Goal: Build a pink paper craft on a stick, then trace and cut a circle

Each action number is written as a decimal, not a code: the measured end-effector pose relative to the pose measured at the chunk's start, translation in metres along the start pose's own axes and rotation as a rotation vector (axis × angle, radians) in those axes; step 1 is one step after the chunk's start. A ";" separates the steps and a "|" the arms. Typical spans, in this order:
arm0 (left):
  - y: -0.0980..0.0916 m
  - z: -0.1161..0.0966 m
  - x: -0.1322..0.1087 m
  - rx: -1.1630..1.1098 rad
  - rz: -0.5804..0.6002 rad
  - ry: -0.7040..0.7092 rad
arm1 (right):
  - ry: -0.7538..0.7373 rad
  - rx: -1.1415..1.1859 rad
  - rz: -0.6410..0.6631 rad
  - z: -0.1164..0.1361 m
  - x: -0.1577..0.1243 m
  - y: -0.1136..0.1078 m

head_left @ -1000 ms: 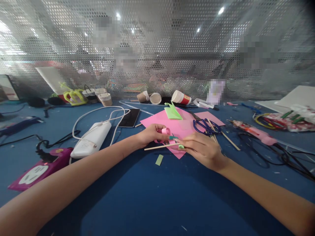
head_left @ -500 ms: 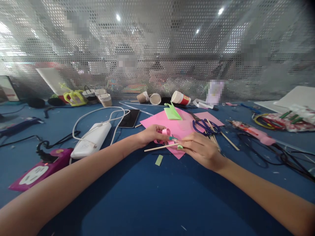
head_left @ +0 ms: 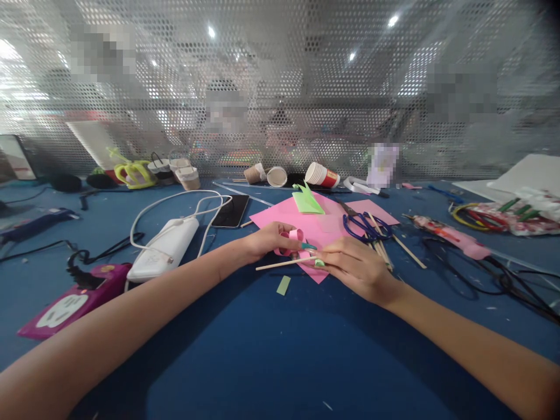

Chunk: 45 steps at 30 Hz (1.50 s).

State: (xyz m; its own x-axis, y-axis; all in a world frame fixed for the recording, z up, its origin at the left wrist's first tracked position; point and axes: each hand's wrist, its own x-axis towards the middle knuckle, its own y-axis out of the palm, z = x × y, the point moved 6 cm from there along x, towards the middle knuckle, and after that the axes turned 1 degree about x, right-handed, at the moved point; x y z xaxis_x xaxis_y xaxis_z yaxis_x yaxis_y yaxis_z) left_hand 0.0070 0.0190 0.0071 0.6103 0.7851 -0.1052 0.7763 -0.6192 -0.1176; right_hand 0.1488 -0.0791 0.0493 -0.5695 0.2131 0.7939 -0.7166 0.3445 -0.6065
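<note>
A blue bench (head_left: 280, 356) fronts a perforated screen (head_left: 271, 76); your left hand (head_left: 271, 239) pinches curled pink paper (head_left: 296, 235); your right hand (head_left: 361, 268) pinches a wooden stick (head_left: 280, 264), a green roll (head_left: 319, 263) beside it; a pink sheet (head_left: 280, 211) lies beyond both hands.

Perforated grey screen (head_left: 280, 52) behind blue tabletop (head_left: 245, 350); bright light spots (head_left: 392, 21) across screen.

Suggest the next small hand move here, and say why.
Perhaps the right hand should gently press the green paper against the stick: both sit close together at its grip, while the left hand holds the pink loops nearby.
</note>
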 end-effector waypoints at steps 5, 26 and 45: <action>0.000 0.000 0.000 0.020 0.011 0.001 | 0.009 -0.006 0.016 0.000 0.001 0.000; 0.006 -0.031 -0.018 0.364 -0.031 0.321 | 0.183 0.051 -0.034 -0.016 -0.002 -0.004; 0.044 -0.044 -0.057 1.543 -0.617 0.952 | 0.423 0.267 -0.134 -0.027 -0.008 0.000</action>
State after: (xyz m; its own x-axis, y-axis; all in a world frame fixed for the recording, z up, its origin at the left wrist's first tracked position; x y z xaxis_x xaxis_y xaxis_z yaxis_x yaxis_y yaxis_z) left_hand 0.0129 -0.0527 0.0513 0.6329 0.2810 0.7215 0.4206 0.6576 -0.6250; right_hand 0.1642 -0.0556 0.0444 -0.2931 0.5531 0.7798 -0.8813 0.1599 -0.4447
